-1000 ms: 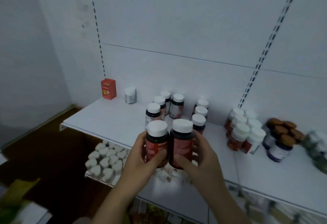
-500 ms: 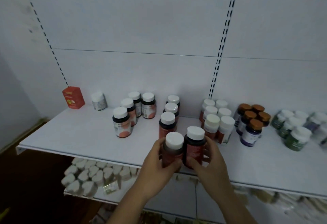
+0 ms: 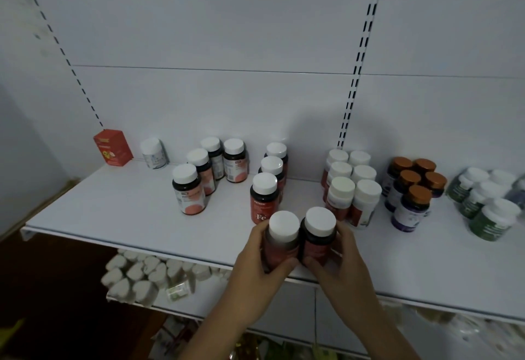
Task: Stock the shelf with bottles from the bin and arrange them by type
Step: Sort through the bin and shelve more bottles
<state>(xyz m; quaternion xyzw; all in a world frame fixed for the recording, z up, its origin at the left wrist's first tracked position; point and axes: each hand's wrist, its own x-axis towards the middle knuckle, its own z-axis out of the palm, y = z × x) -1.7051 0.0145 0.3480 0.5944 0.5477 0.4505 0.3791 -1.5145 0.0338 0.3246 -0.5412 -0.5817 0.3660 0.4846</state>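
Both hands are up at the front lip of the white metal shelf (image 3: 113,212), and each has a bottle! The left hand (image 3: 255,274) curls fingers and thumb round a dark round bottle with a red label and a white cap (image 3: 281,243). The right hand (image 3: 345,268) wraps its twin bottle (image 3: 318,240) the same way. The pair stands upright, side pressed to side, low over the shelf edge; whether the bases are down, I cannot tell. Here's what matters: just beyond the left hand's fingertips stands a file of three red-labelled bottles (image 3: 262,203), the front one marked Fe, running straight away from the hands toward the back wall. So the matching type lies dead ahead and a touch left, and the left hand is nearer. Just beyond the right hand sits a cluster of paler white-capped bottles (image 3: 353,197), a different sort (the bin is out of view). I'd say the pair wants pushing forward, left bottle heading the file, right one steering wide of that cluster
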